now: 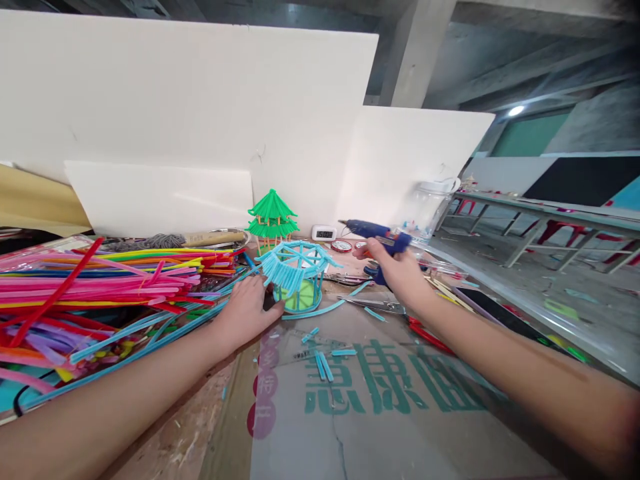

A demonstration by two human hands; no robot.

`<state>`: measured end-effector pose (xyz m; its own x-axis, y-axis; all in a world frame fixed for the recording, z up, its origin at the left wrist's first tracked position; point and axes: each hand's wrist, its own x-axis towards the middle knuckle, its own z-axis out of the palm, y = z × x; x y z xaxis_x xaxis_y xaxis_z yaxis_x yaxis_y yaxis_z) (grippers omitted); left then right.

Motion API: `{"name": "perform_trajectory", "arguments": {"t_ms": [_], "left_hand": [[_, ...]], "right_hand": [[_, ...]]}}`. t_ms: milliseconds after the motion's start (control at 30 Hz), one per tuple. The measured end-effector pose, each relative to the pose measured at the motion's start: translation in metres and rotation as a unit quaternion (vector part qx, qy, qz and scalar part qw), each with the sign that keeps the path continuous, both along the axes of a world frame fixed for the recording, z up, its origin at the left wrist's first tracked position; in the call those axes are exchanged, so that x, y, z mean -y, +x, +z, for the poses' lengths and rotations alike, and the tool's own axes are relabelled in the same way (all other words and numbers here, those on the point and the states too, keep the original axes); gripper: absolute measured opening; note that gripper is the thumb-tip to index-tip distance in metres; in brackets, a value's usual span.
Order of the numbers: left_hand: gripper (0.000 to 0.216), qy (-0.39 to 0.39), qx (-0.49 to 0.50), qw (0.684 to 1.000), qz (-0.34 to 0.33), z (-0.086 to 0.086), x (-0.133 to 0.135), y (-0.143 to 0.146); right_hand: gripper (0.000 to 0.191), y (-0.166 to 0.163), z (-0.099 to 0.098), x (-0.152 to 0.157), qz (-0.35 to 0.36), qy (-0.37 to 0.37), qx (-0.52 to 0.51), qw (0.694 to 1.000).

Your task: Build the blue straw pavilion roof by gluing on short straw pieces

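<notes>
My right hand (397, 270) is wrapped around the handle of a blue hot glue gun (367, 229), held above the worktop with its nozzle pointing left. Beside it on the left stands a small light-blue pavilion model (300, 263) made of pipe cleaners, its sloping roof covered on the left and open-framed on the right. A green disc (299, 297) forms its floor. My left hand (250, 303) grips the model's left side, thumb at the base and fingertips partly hidden. Short blue pipe cleaner pieces (324, 367) lie in front, near a clear set square (313, 347).
A heap of coloured pipe cleaners (115, 283) covers the left side. Scissors (375, 305) lie right of the model. Behind are a green pagoda model (273, 217), a digital clock (324, 233) and a clear plastic jug (425, 210). White boards (200, 100) stand at the back.
</notes>
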<state>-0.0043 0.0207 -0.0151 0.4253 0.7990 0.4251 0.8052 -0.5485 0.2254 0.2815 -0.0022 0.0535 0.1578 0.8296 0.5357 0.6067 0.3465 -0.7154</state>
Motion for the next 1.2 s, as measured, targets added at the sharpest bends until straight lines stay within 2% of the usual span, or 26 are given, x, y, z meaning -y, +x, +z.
{"name": "perform_trajectory", "arguments": {"t_ms": [67, 200, 333, 433, 567, 667, 767, 933, 1067, 1200], "left_hand": [[0.032, 0.001, -0.004, 1.0, 0.001, -0.002, -0.002, 0.0], [0.034, -0.004, -0.021, 1.0, 0.013, -0.002, -0.002, 0.0], [0.037, -0.003, -0.028, 1.0, 0.013, -0.002, -0.002, 0.0], [0.035, -0.003, -0.026, 1.0, 0.012, -0.003, -0.001, 0.0], [0.031, 0.001, -0.019, 1.0, 0.011, -0.003, -0.001, 0.0], [0.032, 0.007, -0.02, 1.0, 0.01, -0.003, -0.002, -0.001], [0.033, 0.007, -0.023, 1.0, 0.005, -0.003, -0.003, -0.001], [0.034, 0.0, -0.027, 1.0, 0.008, -0.003, -0.003, 0.0], [0.032, 0.007, -0.027, 1.0, 0.006, -0.003, -0.002, 0.0], [0.032, 0.022, -0.028, 0.999, 0.01, -0.004, -0.003, 0.0]], "right_hand": [[0.044, 0.007, -0.006, -0.025, -0.016, -0.075, 0.041, 0.996], [0.033, 0.012, -0.004, -0.068, -0.024, -0.135, 0.072, 0.988], [0.022, 0.011, -0.001, -0.103, 0.007, -0.188, 0.109, 0.976], [0.021, 0.012, -0.011, -0.121, 0.005, -0.227, 0.133, 0.965], [0.023, 0.017, -0.029, -0.131, 0.011, -0.282, 0.156, 0.947], [0.024, 0.021, -0.032, -0.13, 0.017, -0.285, 0.175, 0.942], [0.025, 0.025, -0.027, -0.125, 0.011, -0.269, 0.208, 0.94], [0.032, 0.037, -0.016, -0.107, -0.034, -0.227, 0.29, 0.929], [0.029, 0.041, -0.012, -0.077, -0.049, -0.179, 0.36, 0.914], [0.024, 0.036, -0.002, -0.031, -0.038, -0.145, 0.421, 0.894]]}}
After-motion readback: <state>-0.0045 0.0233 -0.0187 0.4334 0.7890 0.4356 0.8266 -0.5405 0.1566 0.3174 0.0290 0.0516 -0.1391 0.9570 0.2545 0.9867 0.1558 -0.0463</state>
